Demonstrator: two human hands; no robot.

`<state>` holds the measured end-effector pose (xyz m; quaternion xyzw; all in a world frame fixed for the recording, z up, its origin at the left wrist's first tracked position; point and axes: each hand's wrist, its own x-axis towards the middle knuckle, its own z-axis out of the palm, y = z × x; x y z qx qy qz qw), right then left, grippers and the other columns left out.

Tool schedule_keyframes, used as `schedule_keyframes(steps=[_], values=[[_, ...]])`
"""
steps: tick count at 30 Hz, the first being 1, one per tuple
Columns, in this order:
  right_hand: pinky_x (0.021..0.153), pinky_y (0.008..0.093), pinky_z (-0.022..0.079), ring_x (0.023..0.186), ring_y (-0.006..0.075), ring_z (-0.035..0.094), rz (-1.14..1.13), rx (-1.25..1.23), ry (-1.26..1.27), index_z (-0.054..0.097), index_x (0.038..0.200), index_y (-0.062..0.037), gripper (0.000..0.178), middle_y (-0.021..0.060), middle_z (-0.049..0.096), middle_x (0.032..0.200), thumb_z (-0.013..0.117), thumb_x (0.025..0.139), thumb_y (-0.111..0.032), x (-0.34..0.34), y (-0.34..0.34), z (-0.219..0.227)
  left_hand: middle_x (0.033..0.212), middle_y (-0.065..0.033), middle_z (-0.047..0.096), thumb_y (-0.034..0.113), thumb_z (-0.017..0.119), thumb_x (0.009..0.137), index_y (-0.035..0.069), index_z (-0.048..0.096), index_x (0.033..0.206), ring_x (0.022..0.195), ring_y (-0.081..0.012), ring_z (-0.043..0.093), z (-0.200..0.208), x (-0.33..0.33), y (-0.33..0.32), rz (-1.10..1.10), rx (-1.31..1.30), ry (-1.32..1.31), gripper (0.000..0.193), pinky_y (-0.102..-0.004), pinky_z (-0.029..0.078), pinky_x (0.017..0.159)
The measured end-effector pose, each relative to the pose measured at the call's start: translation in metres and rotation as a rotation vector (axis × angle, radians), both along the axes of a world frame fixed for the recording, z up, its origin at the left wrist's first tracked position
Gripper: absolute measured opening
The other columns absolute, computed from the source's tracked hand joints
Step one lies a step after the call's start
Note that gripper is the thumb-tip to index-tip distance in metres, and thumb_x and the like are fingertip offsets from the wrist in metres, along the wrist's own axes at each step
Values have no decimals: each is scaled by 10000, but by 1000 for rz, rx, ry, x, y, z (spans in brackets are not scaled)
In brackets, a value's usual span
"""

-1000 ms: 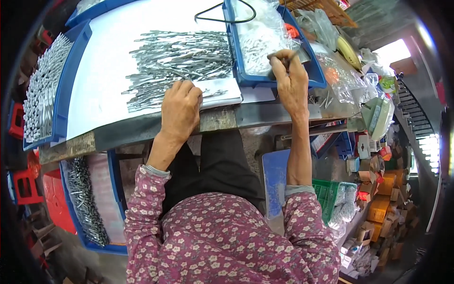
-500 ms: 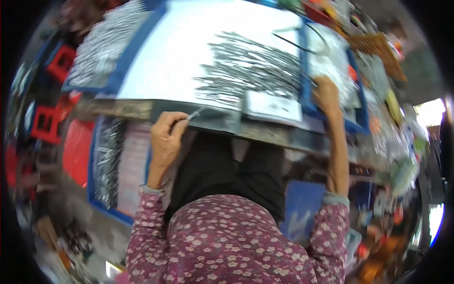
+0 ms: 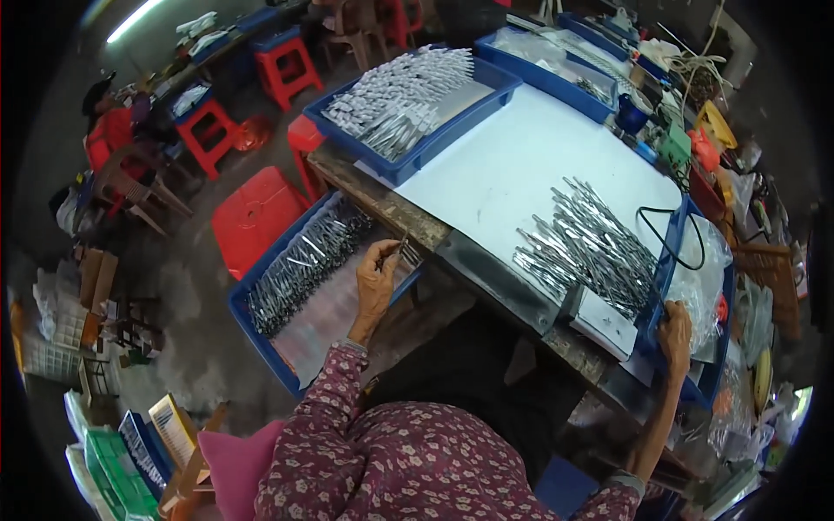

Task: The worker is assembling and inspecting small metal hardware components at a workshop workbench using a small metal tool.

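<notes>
My left hand [image 3: 375,282] pinches a small thin metal piece [image 3: 404,243] just off the table's front edge, near the upper end of a lower blue tray [image 3: 300,369] that holds rows of shiny metal pieces. At the right, my right hand [image 3: 675,337] is closed at the rim of another blue tray [image 3: 714,369]; what its fingers grip is hidden. Between the hands, a loose pile of slim metal strips [image 3: 591,247] lies on the white tabletop [image 3: 495,165]. A small pale metal block [image 3: 602,323] sits at the front edge, nearer my right hand.
A blue tray heaped with silvery pieces [image 3: 400,95] stands at the table's far left. A clear plastic bag [image 3: 699,273] fills the right tray, beside a black cord loop [image 3: 673,227]. Red stools [image 3: 259,213] stand left on the floor. A person [image 3: 113,135] sits farther off.
The view has turned toward the left. My left hand has moved leftward with the thin piece, from the table edge toward the lower blue tray. My right hand stays by the right tray.
</notes>
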<state>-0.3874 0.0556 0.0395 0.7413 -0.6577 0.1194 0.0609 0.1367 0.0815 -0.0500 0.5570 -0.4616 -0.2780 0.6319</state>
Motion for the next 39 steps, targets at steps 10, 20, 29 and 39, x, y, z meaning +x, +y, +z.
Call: schedule_keyframes(steps=[10, 20, 29, 39], values=[[691, 454, 413, 803, 406, 518, -18, -58, 73, 523, 886, -7, 200, 231, 514, 860, 472, 707, 67, 4, -4, 2, 786, -59, 582, 17, 543, 782, 28, 538, 1023, 723, -151, 576, -68, 34, 12, 302, 135, -202, 242, -273, 450, 640], [658, 432, 435, 789, 377, 545, 10, -67, 207, 544, 782, -12, 129, 184, 538, 839, 485, 687, 53, 6, -5, 12, 739, -156, 598, 31, 557, 685, 50, 479, 1002, 738, -348, 593, -141, 63, -20, 312, 486, -322, 327, -418, 444, 664], [662, 405, 408, 796, 370, 521, 134, -197, 8, 503, 817, -11, 116, 170, 518, 838, 492, 717, 47, 5, -3, 15, 754, -213, 584, 23, 584, 681, -16, 416, 1000, 670, -323, 624, -147, 47, -54, 239, 553, -525, 362, -410, 467, 530], [656, 394, 403, 728, 375, 500, 67, -133, -81, 452, 890, 5, 111, 194, 479, 781, 476, 787, 39, 2, -3, 13, 912, -274, 587, 105, 531, 732, 21, 445, 1026, 895, -454, 551, -117, 18, -65, 278, 672, -441, 318, -491, 437, 704]])
